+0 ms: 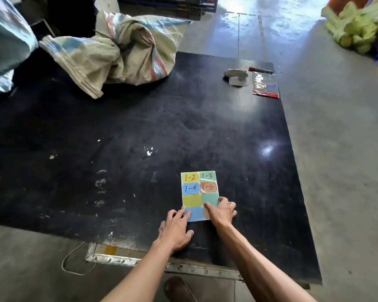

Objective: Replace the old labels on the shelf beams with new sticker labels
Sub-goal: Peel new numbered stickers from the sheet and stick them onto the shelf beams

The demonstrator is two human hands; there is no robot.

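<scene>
A sheet of coloured sticker labels (198,191) lies flat on a black board (140,138), near its front edge. Its upper stickers read 1-2, 1-3, 1-4 and 1-5 in red; the lower ones are blank. My left hand (176,228) rests flat on the board, its fingertips pressing the sheet's lower left corner. My right hand (222,211) lies on the sheet's lower right corner, thumb and fingers pinching at the edge of the blank green sticker there. No shelf beam is in view.
A crumpled woven sack (116,53) lies at the board's back left. At the back right are a white tape dispenser (236,76), a red marker (260,70) and a clear packet (265,85). Grey concrete floor surrounds the board; green bundles (356,27) lie far right.
</scene>
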